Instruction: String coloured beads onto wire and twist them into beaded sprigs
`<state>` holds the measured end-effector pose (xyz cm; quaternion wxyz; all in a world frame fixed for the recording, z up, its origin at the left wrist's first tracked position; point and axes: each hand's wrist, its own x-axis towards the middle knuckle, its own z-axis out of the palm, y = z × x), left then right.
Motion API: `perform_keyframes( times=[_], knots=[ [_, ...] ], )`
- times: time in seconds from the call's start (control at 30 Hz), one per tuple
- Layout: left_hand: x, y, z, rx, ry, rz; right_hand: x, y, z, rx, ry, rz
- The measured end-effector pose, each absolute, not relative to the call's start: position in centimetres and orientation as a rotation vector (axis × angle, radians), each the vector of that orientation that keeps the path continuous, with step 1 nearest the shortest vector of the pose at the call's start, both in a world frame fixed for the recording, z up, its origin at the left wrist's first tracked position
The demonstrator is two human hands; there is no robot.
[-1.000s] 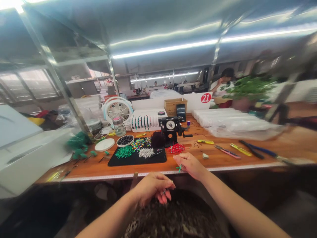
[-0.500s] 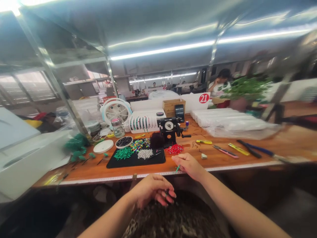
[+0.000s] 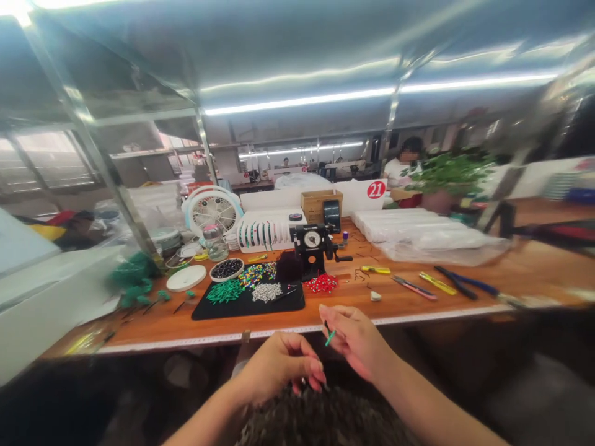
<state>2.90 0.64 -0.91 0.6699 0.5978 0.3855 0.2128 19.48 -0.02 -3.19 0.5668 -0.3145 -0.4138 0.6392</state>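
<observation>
My right hand point(image 3: 356, 337) is just in front of the table edge, its fingers pinching a thin green stick-like piece point(image 3: 330, 338) that points down. A small dark bit shows beside that piece. To its left, lower and over my lap, my left hand point(image 3: 283, 365) is curled with thumb and fingertips together; whatever they hold is too small to make out. The hands are apart. Beyond them a black mat point(image 3: 246, 310) carries a pile of similar green pieces point(image 3: 225, 292), silvery beads point(image 3: 266, 292) and mixed coloured beads point(image 3: 253, 274). Red beads point(image 3: 322, 283) lie right of the mat.
A black hand-cranked device point(image 3: 310, 248) stands behind the mat beside white spools point(image 3: 263, 234). Yellow cutters point(image 3: 437, 283), a pink-handled knife point(image 3: 413, 288) and blue-handled pliers point(image 3: 478, 285) lie on the right. A white fan point(image 3: 214, 214), plastic-wrapped rolls point(image 3: 418, 232) and a co-worker point(image 3: 403, 164) are farther back.
My right hand has come down and back from the red beads with the green piece. My left hand's fingers have drawn together. The view has shifted slightly.
</observation>
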Motion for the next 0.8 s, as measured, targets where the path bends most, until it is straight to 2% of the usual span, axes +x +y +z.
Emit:
perform_keyframes(
  times=[0.17, 0.37, 0.5, 0.7, 0.8],
  knots=[
    [2.6, 0.6, -0.6, 1.417, 0.884, 0.437, 19.3, -0.5, -2.6, -0.687, -0.864, 1.552],
    [2.7, 0.6, -0.5, 1.37, 0.784, 0.46, 18.4, -1.2, -2.5, -0.918, -1.201, 1.418],
    [2.7, 0.2, -0.6, 1.379, 0.786, 0.487, 18.4, -1.3, -2.7, -0.862, -1.069, 1.47],
    [3.0, -0.1, -0.3, 1.319, 0.77, 0.481, 18.9, -1.7, -1.5, -1.007, -1.402, 1.171],
    [3.0, -0.2, -0.1, 1.342, 0.791, 0.502, 18.8, -2.1, -1.0, -1.03, -1.465, 1.136]
  ],
)
